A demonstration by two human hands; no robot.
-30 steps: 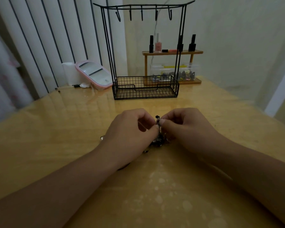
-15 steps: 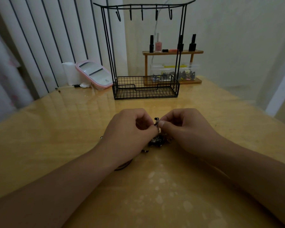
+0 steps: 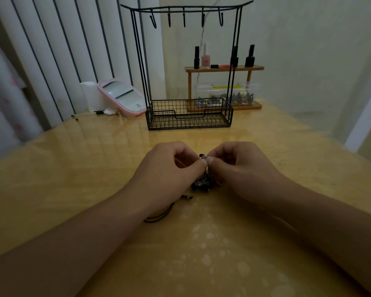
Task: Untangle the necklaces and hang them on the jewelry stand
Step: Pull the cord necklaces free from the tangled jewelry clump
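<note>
A dark tangle of necklaces (image 3: 202, 184) lies on the wooden table (image 3: 73, 168) between my hands. My left hand (image 3: 169, 170) and my right hand (image 3: 242, 170) meet fingertip to fingertip and pinch the top of the tangle, lifted a little above the table. A black cord (image 3: 159, 217) from the tangle trails out under my left wrist. The black wire jewelry stand (image 3: 189, 61) rises at the table's far side, with several bare hooks on its top bar and a wire basket at its base.
Left of the stand leans a pink-framed mirror (image 3: 122, 97) beside a white box (image 3: 90, 95). Behind the stand, a small wooden shelf (image 3: 224, 68) carries nail polish bottles, with a clear box of small items under it. Vertical blinds hang at the left.
Both hands stay pinched together on the tangle, with only small finger movements. The black cord under my left wrist shows a little more than before.
</note>
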